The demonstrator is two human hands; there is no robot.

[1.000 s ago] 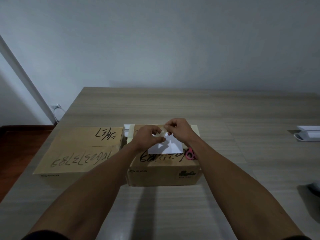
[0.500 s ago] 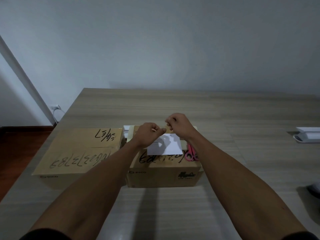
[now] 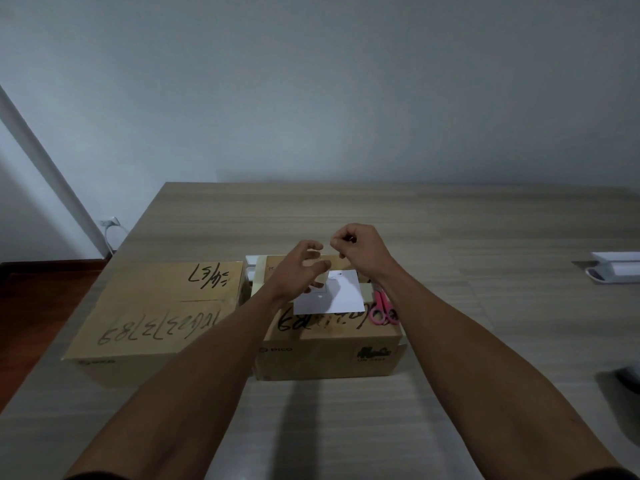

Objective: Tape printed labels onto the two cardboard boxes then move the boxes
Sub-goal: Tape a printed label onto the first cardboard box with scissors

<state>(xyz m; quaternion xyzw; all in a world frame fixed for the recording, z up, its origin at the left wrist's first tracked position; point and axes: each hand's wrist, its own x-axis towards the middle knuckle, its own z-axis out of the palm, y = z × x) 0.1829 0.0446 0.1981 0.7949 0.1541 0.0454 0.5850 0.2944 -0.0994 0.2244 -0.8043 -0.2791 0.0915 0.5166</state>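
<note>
Head view: both hands work above the smaller cardboard box (image 3: pixel 329 351), with a larger cardboard box (image 3: pixel 156 306) just beside it on the left.
Left hand (image 3: pixel 298 268): fingers loosely spread and curled, apparently steadying a beige tape strip (image 3: pixel 323 271); whether they grip it I cannot tell.
Right hand (image 3: pixel 360 247): closed into a pinch; I judge it holds the strip's other end, though the tape there is too faint to confirm.
Label (image 3: pixel 339 292): white printed sheet lying flat on the smaller box's top, not visibly fixed yet.
Doing it well: keep the strip taut, lower it across the label's far edge, then rub outward so no creases form.
Materials: matte brown corrugated card with black marker scrawl; thin paper; pink-handled scissors (image 3: pixel 381 310) resting on the box beside the label.
Table (image 3: pixel 450 237): pale wood-grain, smooth.
</note>
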